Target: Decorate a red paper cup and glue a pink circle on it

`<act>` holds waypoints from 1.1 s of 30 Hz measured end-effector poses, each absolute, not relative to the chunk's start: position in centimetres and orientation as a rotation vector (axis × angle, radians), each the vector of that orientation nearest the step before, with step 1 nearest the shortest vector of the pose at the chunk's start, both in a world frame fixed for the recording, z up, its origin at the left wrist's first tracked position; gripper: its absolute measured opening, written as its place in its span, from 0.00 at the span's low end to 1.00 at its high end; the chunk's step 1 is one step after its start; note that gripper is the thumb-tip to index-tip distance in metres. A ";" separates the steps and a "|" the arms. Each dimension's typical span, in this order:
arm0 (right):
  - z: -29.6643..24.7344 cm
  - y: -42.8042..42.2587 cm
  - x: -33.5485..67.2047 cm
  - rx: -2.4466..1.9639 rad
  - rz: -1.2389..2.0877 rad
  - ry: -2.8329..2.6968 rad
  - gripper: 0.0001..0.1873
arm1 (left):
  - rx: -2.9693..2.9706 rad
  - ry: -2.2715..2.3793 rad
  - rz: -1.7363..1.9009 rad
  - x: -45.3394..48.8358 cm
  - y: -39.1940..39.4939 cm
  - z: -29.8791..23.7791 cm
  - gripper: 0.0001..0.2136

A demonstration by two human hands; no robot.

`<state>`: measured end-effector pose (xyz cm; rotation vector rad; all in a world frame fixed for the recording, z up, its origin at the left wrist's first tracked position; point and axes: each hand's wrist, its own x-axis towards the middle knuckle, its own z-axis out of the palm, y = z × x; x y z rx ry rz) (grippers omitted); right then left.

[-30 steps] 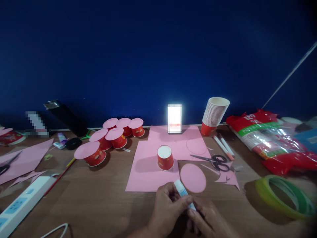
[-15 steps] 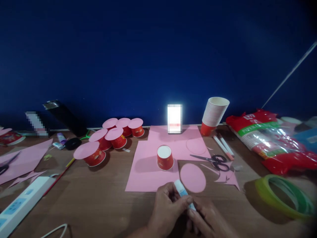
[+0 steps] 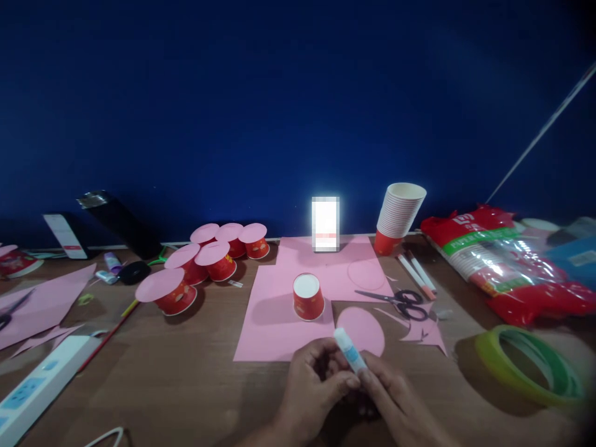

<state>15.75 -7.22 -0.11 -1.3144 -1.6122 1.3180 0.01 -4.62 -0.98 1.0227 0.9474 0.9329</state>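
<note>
My left hand point(image 3: 313, 388) and my right hand point(image 3: 395, 403) meet near the table's front edge, both closed on a small white and blue glue stick point(image 3: 349, 349) that tilts up and to the left. Just behind it lies a cut pink paper circle point(image 3: 361, 330). An upside-down red paper cup point(image 3: 308, 297) stands on a pink paper sheet point(image 3: 279, 310) a little further back.
Several red cups topped with pink circles point(image 3: 205, 264) sit at the left. A stack of cups point(image 3: 397, 217), scissors point(image 3: 400, 301), two pens point(image 3: 416, 276), a red cup packet point(image 3: 503, 267) and a green tape roll point(image 3: 531, 363) are at the right. A power strip point(image 3: 37, 385) lies front left.
Both hands have lifted slightly and the glue stick stands higher, its tip now over the near edge of the pink circle. The view has shifted a little.
</note>
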 end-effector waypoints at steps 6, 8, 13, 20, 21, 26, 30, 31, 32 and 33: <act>0.6 -5.3 18.5 -1.396 1.115 -1.441 0.20 | 1.900 1.124 0.907 -1.1 -3.9 -0.4 0.08; 1.2 -4.6 19.3 -1.368 1.121 -1.336 0.20 | 2.133 1.100 0.812 -1.1 -3.8 -0.5 0.09; 1.1 -3.5 20.4 -1.258 1.219 -1.078 0.21 | 2.453 1.121 0.650 -0.4 -3.9 -1.3 0.12; -1.0 -3.2 21.2 -1.341 1.170 -1.158 0.19 | 2.598 1.118 0.570 -0.4 -3.7 -2.3 0.12; -1.1 -3.3 21.3 -1.347 1.174 -1.177 0.18 | 2.601 1.128 0.556 -0.4 -3.7 -2.3 0.12; 0.2 -3.8 20.7 -1.513 1.081 -1.428 0.16 | 2.612 1.162 0.523 -0.3 -3.8 -2.0 0.10; 1.6 -4.0 20.2 -1.590 0.870 -1.646 0.15 | 2.634 1.177 0.530 -0.6 -3.9 -2.4 0.10; 1.7 -4.0 20.1 -1.608 0.842 -1.685 0.15 | 2.636 1.177 0.524 -0.6 -3.9 -2.6 0.11; 1.8 -4.0 20.1 -1.629 0.828 -1.716 0.15 | 2.634 1.177 0.516 -0.7 -3.9 -2.7 0.11; 1.8 -4.0 20.1 -1.650 0.823 -1.740 0.15 | 2.626 1.179 0.515 -0.7 -3.9 -2.8 0.11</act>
